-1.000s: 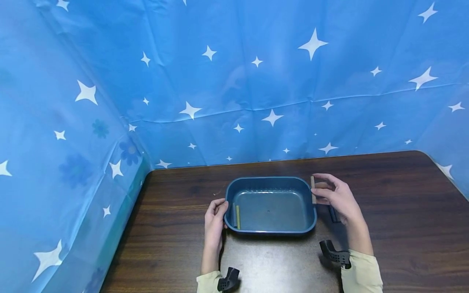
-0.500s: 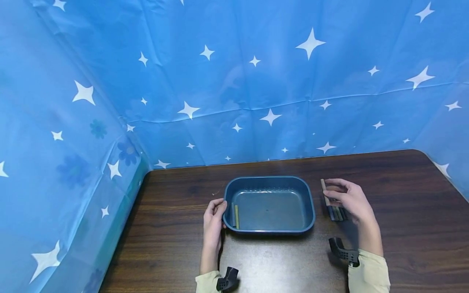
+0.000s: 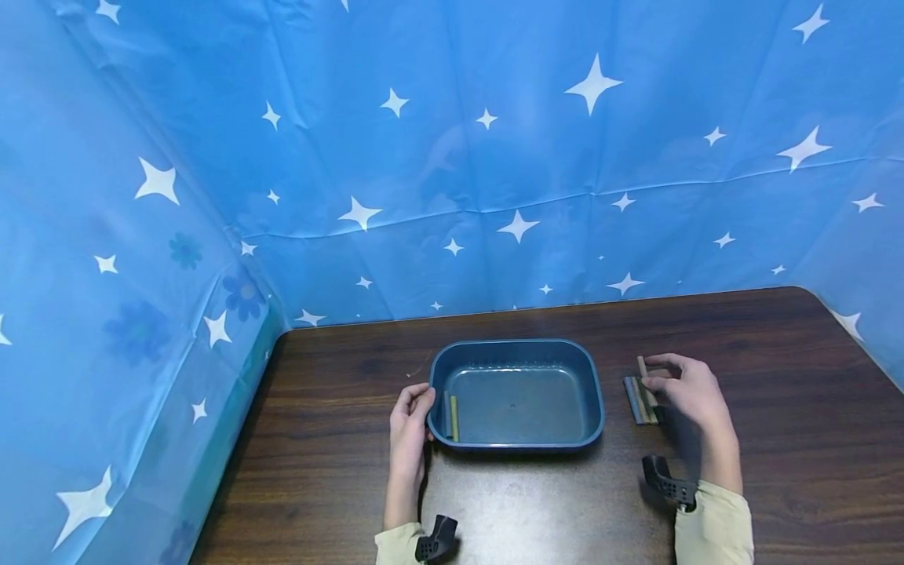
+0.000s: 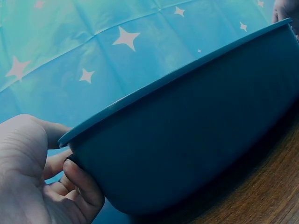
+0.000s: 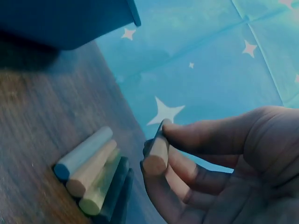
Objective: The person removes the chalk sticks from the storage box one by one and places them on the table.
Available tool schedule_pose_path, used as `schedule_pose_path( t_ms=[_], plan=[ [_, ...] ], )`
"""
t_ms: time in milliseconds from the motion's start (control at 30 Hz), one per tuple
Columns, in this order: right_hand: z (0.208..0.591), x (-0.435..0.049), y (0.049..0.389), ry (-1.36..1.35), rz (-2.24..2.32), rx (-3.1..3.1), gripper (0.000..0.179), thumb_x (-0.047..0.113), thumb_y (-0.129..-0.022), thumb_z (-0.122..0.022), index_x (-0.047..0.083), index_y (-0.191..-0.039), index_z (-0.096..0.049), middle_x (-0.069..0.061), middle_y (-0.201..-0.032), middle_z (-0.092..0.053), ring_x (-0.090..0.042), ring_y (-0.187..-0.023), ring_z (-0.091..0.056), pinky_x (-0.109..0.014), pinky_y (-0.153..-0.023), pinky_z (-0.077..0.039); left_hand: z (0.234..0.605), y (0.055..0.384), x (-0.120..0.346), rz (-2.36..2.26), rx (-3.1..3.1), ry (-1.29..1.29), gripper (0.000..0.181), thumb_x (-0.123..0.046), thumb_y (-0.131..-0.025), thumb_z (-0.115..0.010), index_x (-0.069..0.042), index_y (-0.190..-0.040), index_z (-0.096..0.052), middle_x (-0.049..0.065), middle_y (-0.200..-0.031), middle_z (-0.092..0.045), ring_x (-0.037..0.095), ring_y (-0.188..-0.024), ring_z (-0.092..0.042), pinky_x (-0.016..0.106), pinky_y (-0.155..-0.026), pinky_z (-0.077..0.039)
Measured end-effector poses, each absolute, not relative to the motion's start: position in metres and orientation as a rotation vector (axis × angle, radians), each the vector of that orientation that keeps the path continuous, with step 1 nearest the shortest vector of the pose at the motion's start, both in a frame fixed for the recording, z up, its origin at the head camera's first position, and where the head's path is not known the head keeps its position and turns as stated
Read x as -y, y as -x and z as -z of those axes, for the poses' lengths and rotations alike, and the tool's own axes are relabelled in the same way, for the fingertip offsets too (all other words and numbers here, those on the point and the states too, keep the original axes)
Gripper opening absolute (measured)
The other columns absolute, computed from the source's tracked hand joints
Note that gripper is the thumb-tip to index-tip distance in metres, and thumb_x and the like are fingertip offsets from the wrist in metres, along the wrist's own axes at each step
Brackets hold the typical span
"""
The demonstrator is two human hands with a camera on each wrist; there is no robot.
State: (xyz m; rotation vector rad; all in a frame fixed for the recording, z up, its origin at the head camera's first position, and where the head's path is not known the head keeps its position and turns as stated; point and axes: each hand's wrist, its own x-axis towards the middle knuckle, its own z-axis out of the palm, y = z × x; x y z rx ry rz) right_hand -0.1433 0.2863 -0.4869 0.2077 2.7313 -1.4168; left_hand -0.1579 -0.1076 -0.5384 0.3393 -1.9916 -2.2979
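Observation:
A blue plastic basin (image 3: pixel 514 449) sits on the table. My left hand (image 3: pixel 407 428) grips its left rim, thumb on top and fingers under the edge, also plain in the left wrist view. Inside, at the left end, lie a yellow chalk stick (image 3: pixel 454 418) and a bluish one (image 3: pixel 447 414). My right hand (image 3: pixel 690 392) pinches a tan chalk stick (image 5: pixel 155 161) between thumb and fingers, right of the basin. Just left of that hand, several chalk sticks lie side by side on the table, among them a light blue stick (image 5: pixel 84 154) and a yellow-green one (image 5: pixel 96 191).
The dark wooden table (image 3: pixel 339 392) ends at the back against a blue curtain (image 3: pixel 438 157) with white stars. Black wrist mounts (image 3: pixel 667 482) stick out from both sleeves. In the right wrist view, the basin's corner hangs over the upper left.
My right hand has moved right, from the basin's right rim to the row of chalk, still holding the tan stick. More of the row shows now. My left hand stays on the rim.

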Motion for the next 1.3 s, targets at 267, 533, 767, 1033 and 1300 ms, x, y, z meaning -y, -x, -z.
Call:
schedule_pose_path(
  t_ms=[267,533,767,1033,1300],
  plan=[
    [0.490,-0.296,0.142,-0.353,1.191,-2.826,0.041,0.008,-0.101,-0.063,-0.015,-0.134,-0.056,-0.040,-0.125,-0.059,-0.049,-0.102,-0.060,-0.055,-0.077,-0.049,0.539,0.158,0.107,2.307,1.976,-0.332,0.028,-0.014,-0.103,-0.063,0.005,-0.122,-0.060,0.004,-0.093,-0.064,0.008,-0.059,-0.046,0.018,-0.047,-0.037],
    [0.495,-0.300,0.144,-0.358,1.114,-2.876,0.035,0.004,-0.098,-0.064,-0.017,-0.125,-0.060,-0.037,-0.113,-0.064,-0.041,-0.088,-0.060,-0.049,-0.074,-0.047,0.541,0.158,0.108,2.291,1.995,-0.356,0.027,-0.015,-0.103,-0.063,0.004,-0.122,-0.060,0.005,-0.093,-0.063,0.008,-0.060,-0.047,0.018,-0.048,-0.038],
    [0.499,-0.301,0.145,-0.389,1.098,-2.864,0.033,0.000,-0.095,-0.060,-0.019,-0.123,-0.058,-0.040,-0.118,-0.060,-0.053,-0.103,-0.058,-0.062,-0.086,-0.047,0.542,0.159,0.108,2.295,1.986,-0.349,0.027,-0.014,-0.103,-0.063,0.004,-0.121,-0.060,0.005,-0.092,-0.063,0.007,-0.059,-0.046,0.018,-0.048,-0.037],
    [0.501,-0.296,0.147,-0.402,1.095,-2.877,0.033,-0.005,-0.090,-0.058,-0.018,-0.120,-0.060,-0.036,-0.112,-0.065,-0.051,-0.098,-0.060,-0.059,-0.081,-0.049,0.539,0.158,0.108,2.307,1.982,-0.324,0.029,-0.015,-0.103,-0.063,0.006,-0.124,-0.059,0.003,-0.092,-0.064,0.007,-0.058,-0.046,0.019,-0.048,-0.037],
    [0.502,-0.293,0.146,-0.435,1.099,-2.879,0.032,-0.005,-0.090,-0.058,-0.016,-0.120,-0.061,-0.036,-0.111,-0.065,-0.051,-0.099,-0.059,-0.057,-0.078,-0.049,0.540,0.157,0.109,2.304,1.985,-0.313,0.032,-0.015,-0.103,-0.062,0.008,-0.126,-0.058,0.004,-0.090,-0.064,0.007,-0.056,-0.045,0.019,-0.047,-0.037]
  ],
)
